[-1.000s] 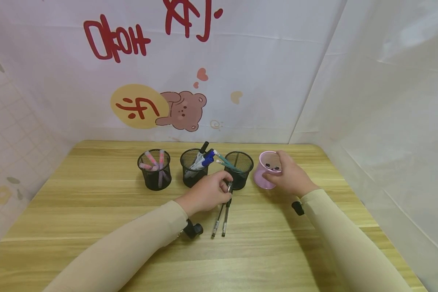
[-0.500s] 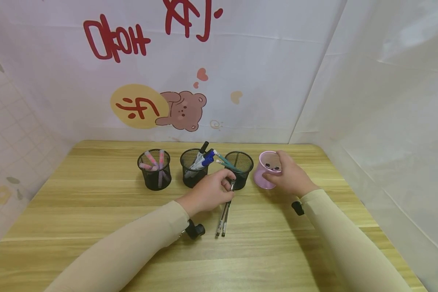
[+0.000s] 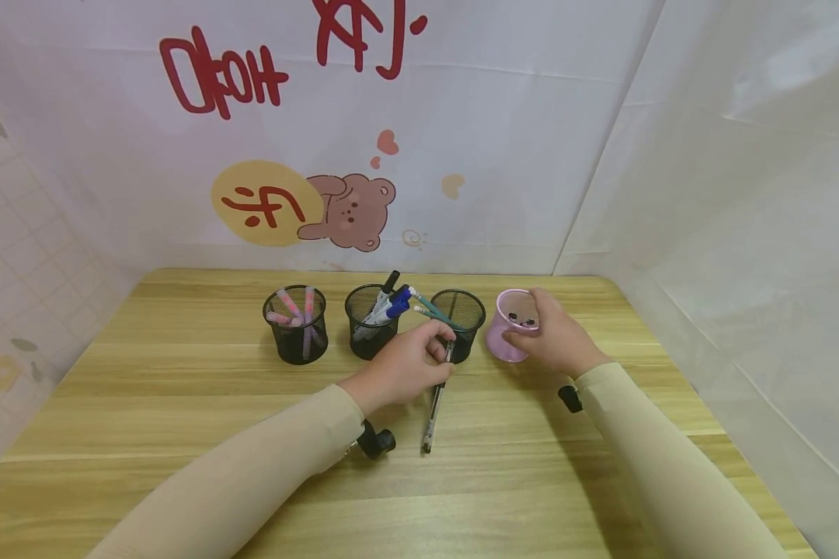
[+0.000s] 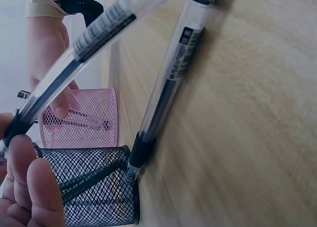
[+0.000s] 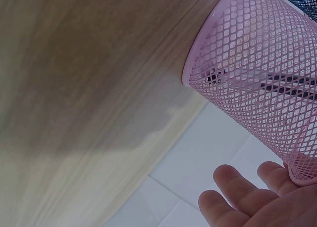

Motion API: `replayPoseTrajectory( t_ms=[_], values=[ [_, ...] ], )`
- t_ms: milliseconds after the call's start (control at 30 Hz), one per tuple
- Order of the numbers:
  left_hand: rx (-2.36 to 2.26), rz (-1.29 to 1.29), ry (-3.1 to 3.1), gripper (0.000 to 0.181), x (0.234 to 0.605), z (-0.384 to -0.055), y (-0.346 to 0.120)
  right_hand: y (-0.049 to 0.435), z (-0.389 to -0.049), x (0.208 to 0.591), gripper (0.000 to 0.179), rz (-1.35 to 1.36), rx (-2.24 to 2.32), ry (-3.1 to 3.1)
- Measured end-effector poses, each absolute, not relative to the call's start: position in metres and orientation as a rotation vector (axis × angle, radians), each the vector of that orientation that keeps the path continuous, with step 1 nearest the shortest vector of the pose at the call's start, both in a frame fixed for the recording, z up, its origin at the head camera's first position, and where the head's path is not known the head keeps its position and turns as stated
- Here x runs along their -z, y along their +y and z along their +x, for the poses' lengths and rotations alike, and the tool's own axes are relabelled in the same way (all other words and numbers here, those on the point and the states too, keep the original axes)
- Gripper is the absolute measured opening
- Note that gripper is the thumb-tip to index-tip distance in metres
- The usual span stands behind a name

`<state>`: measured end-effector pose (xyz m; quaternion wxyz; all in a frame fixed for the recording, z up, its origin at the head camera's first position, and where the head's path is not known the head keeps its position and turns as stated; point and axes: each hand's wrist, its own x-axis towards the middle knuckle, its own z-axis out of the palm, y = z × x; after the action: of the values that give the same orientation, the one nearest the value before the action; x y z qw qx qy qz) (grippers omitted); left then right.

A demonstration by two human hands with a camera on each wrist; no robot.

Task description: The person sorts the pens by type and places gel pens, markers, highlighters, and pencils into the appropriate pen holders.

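Note:
My left hand [image 3: 407, 363] pinches a clear gel pen [image 4: 74, 68] with a black grip, held tilted. Beneath it in the left wrist view, a second similar pen [image 4: 171, 81] lies on the table, its tip end beside a black mesh pen holder [image 3: 470, 338]. In the head view the two pens nearly overlap. My right hand [image 3: 562, 339] holds the side and rim of a pink mesh pen holder [image 3: 501, 341], which stands upright. Inside it are two dark-gripped pens [image 5: 290, 86]. In the right wrist view some fingertips [image 5: 230, 180] stick out past the rim.
Green pencils [image 3: 435, 312] lean in the black holder nearest the left hand. Left of it, another black holder [image 3: 363, 341] carries blue and black markers [image 3: 391, 307]. A third black holder [image 3: 301, 349] has several pink-striped pens [image 3: 310, 303]. A printed cloth [image 3: 461, 140] hangs behind the wooden table [image 3: 503, 497].
My left hand has shifted slightly right and forward, and the held pen has swung to line up over the lying pen. My right hand and the pink holder stay put.

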<state>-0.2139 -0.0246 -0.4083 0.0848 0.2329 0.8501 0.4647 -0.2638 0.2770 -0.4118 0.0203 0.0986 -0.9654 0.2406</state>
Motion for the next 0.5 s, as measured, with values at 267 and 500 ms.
replayPoseTrajectory(
  t_ms=[267,500],
  values=[
    [-1.475,0.714,2.489,0.040,0.4069,-0.2138,-0.0230,0.2764,-0.2635,0.4113,0.079,0.306,-0.753,-3.001],
    [-1.557,0.730,2.484,0.038,0.4041,-0.2121,-0.0211,0.2764,-0.2638,0.4119,0.079,0.309,-0.766,-2.999]
  ],
)
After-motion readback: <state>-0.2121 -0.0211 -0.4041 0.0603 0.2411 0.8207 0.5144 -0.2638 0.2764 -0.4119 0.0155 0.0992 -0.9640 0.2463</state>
